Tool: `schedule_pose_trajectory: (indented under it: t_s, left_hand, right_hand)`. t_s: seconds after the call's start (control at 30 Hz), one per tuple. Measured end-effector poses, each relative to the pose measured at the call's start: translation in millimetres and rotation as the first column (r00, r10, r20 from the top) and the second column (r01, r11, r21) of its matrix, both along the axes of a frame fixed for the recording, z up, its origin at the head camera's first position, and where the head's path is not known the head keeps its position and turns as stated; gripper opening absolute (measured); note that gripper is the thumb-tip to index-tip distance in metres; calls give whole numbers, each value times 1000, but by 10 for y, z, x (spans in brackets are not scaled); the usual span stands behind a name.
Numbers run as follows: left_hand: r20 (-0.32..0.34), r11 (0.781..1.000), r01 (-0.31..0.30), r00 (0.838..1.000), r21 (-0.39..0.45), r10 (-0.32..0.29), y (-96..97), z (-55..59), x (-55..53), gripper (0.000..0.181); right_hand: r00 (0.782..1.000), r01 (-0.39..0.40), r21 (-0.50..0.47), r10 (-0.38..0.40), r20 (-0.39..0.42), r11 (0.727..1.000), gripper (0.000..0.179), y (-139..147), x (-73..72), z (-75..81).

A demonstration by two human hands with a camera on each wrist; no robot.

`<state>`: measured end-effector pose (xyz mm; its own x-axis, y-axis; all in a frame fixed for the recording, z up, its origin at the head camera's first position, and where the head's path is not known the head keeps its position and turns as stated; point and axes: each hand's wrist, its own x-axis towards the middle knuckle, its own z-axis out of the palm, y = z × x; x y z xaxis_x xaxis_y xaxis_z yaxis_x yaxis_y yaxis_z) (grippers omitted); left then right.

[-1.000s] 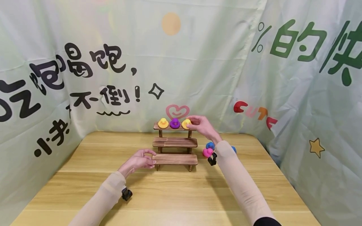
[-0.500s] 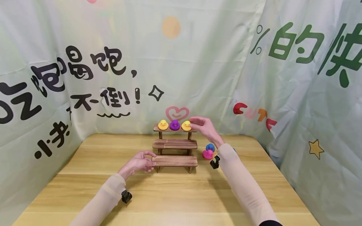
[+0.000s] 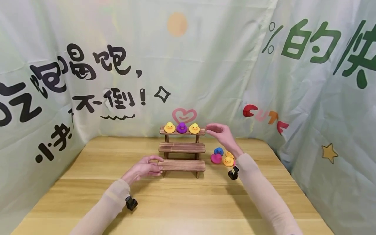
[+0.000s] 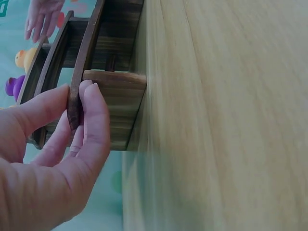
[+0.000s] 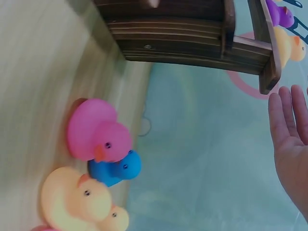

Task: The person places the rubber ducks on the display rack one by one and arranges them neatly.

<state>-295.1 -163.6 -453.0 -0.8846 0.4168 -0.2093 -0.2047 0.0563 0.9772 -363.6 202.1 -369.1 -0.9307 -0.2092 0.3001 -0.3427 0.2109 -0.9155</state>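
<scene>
Pinching a grained, tiered wooden stand [image 3: 182, 165], left hand [image 3: 144, 168]; right hand [image 3: 222, 134] straight-fingered, near a rounded yellow duck [image 3: 194, 129]

Beige sleeves [image 3: 265, 194], apparently black wrist cameras [image 3: 233, 173]

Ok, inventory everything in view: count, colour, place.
Wooden stand: 1, brown, three-tiered, on the table
Table: 1, light wood, under the stand
Top yellow ducks: 2, yellow, ends of the top-tier row
Purple duck: 1, purple, between them
Pink duck: 1, pink, table, right of the stand
Blue duck: 1, blue, behind the pink
Lower yellow ducks: 2, yellow, right of the pink duck
Pink patch: 1, pink, beside those; mostly hidden
Backdrop: 1, pale green, printed, around the table
Wrist cameras: 2, black, one per wrist
Sleeves: 2, beige, forearms
Left hand: 1, pinching the lowest tier's left end
Right hand: 1, beside the top tier's right end
</scene>
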Motion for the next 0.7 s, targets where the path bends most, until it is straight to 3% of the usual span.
schedule_pose_trajectory:
  t_s: [0.47, 0.7]
  left_hand:
    - [24, 999, 2, 1000, 33, -3, 3, 7, -1, 45]
    - [35, 1000, -9, 999, 18, 8, -1, 6, -11, 48]
  right_hand:
    - [997, 9, 74, -14, 70, 997, 42, 181, 238, -249]
    - [995, -8, 110, -3, 103, 994, 37, 337, 253, -356]
